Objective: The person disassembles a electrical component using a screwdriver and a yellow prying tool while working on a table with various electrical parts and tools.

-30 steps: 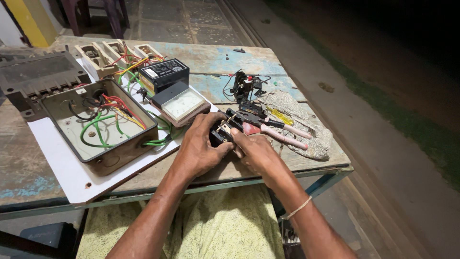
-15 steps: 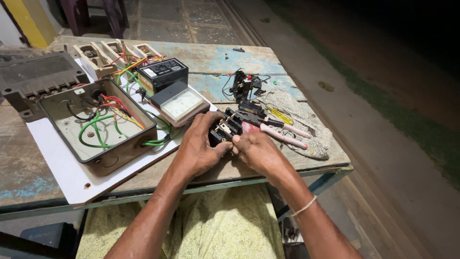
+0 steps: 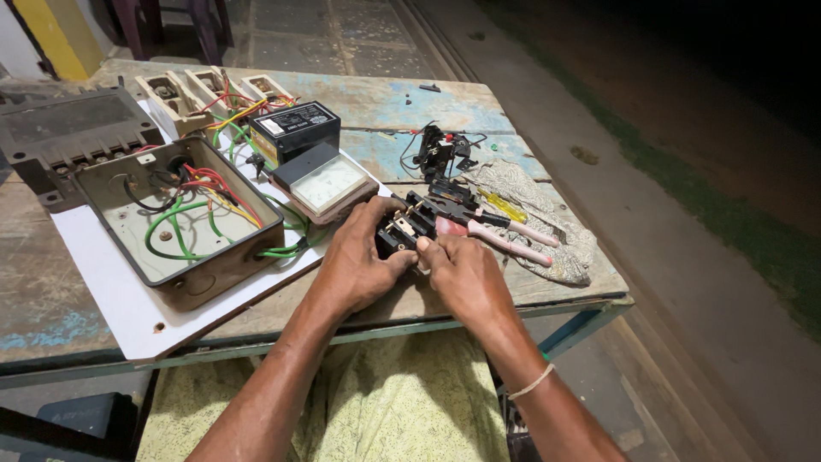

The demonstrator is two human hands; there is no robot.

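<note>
A small black electrical part (image 3: 400, 229) with metal terminals rests on the wooden table (image 3: 393, 103) near its front edge. My left hand (image 3: 359, 261) grips its left side. From the right, my right hand (image 3: 457, 275) pinches the same part with its fingertips. Just beyond the hands lie pink-handled pliers (image 3: 496, 239) and a yellow-handled screwdriver (image 3: 505, 207) on a patterned cloth (image 3: 560, 248).
An open metal box (image 3: 184, 227) with green, red and yellow wires sits on a white board (image 3: 111, 299) at the left. Behind it are a grey cover (image 3: 64, 128), white fuse holders (image 3: 209, 90), a black meter block (image 3: 295, 128) and more black parts (image 3: 440, 150).
Both hands stay on the black part with only small finger shifts; the view has barely moved.
</note>
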